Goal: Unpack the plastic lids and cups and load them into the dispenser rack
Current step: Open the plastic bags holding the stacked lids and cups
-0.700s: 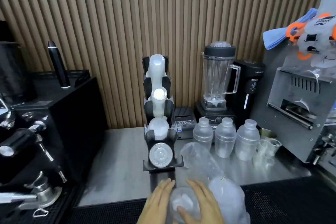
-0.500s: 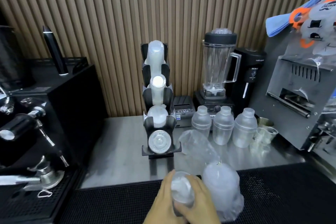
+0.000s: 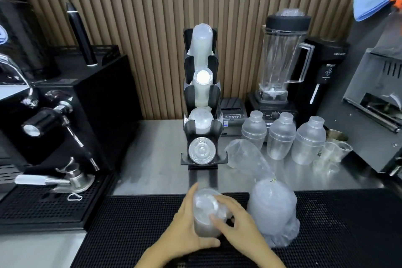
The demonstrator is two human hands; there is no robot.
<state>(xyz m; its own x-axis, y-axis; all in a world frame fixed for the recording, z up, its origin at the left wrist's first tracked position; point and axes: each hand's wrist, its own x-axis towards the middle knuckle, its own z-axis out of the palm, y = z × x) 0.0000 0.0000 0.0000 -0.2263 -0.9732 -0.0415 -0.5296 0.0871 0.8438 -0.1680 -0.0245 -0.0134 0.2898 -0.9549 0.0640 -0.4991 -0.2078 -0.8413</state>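
Observation:
A black dispenser rack (image 3: 202,98) stands on the steel counter, with cup stacks in its upper slots and clear lids (image 3: 201,150) in the bottom slot. In front of it, over the black mat, I hold a plastic-wrapped stack of cups (image 3: 205,213) upright. My left hand (image 3: 185,228) grips its left side. My right hand (image 3: 237,224) pinches the wrap at its top right. A second bagged stack (image 3: 273,209) stands just right of my hands, and its loose bag end (image 3: 245,154) lies toward the rack.
An espresso machine (image 3: 50,119) fills the left side. Behind the bags stand three plastic shakers (image 3: 280,135), a blender (image 3: 280,59), a small printer (image 3: 232,111) and a sealing machine (image 3: 378,98). Small measuring cups (image 3: 332,154) sit at the right. A black drip mat (image 3: 337,224) covers the front.
The wrapped stack came up between my hands, and my left hand closed round its side. My right hand shifted to the wrap at its top. The camera moved nearer.

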